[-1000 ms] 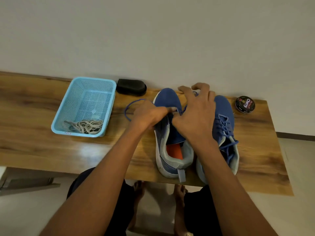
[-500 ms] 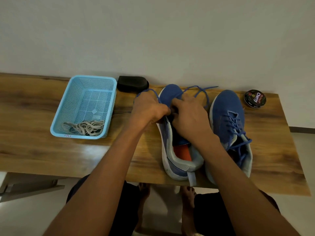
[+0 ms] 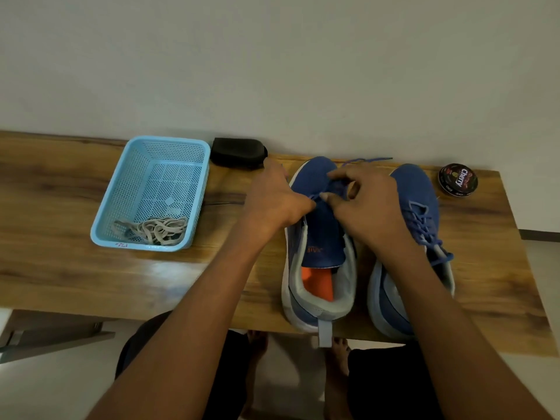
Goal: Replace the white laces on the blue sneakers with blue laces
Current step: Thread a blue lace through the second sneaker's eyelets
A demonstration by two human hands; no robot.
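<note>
Sneaker being laced: the left blue fabric sneaker with grey heel lining and orange insole (image 3: 315,259) stands on the wooden table, toe toward the wall, heel at the near edge. Its tongue lies open and the upper eyelets carry no lace.
Blue lace: a thin blue shoelace (image 3: 368,160) crosses the front of this sneaker; one end runs past the toe toward the wall.
Left hand: the left hand (image 3: 274,198) is at the left side of the sneaker near the front eyelets. Its fingers are curled and seem to pinch the lace, but the grip point is hidden.
Right hand: the right hand (image 3: 368,204) is over the sneaker's front. Thumb and forefinger are bent together and pinch the blue lace just above the tongue.
Second sneaker: the right blue fabric sneaker (image 3: 419,225) stands just beside the first one, parallel to it, already laced with blue lace. The right forearm covers part of it.
White laces: a loose bundle of off-white flat laces (image 3: 154,230) lies in the near end of the light blue plastic mesh basket (image 3: 121,189), well apart on the left.
Table: a brown wooden table top (image 3: 60,222) stands against a pale wall.
Other items: a black rounded block (image 3: 238,153) is at the wall between basket and sneakers; a round black tin with the word Cherry (image 3: 458,180) is near the right sneaker's toe.
</note>
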